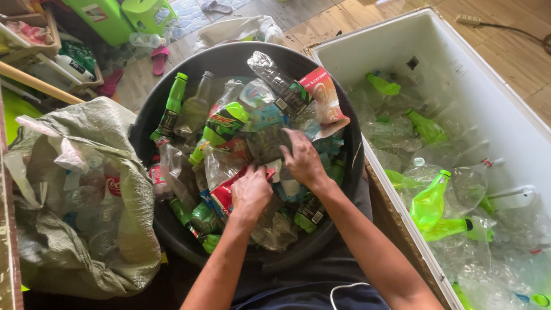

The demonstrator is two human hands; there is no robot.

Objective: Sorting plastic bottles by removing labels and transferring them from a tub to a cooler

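Note:
A big black round tub [150, 115] in front of me is heaped with crushed plastic bottles, clear and green, some with coloured labels. My left hand [250, 192] is down in the heap, fingers closed on a red-labelled clear bottle [225, 194]. My right hand [302, 161] rests on the pile just right of it, fingers spread over a crumpled clear bottle [265, 140]; whether it grips is unclear. A green-capped bottle [172, 109] leans at the tub's left side.
A white box-shaped bin [519, 129] on the right holds several clear and green bottles. On the left a grey woven sack [109, 123] bulges with more bottles. Green plastic stools, slippers and baskets lie on the floor beyond the tub.

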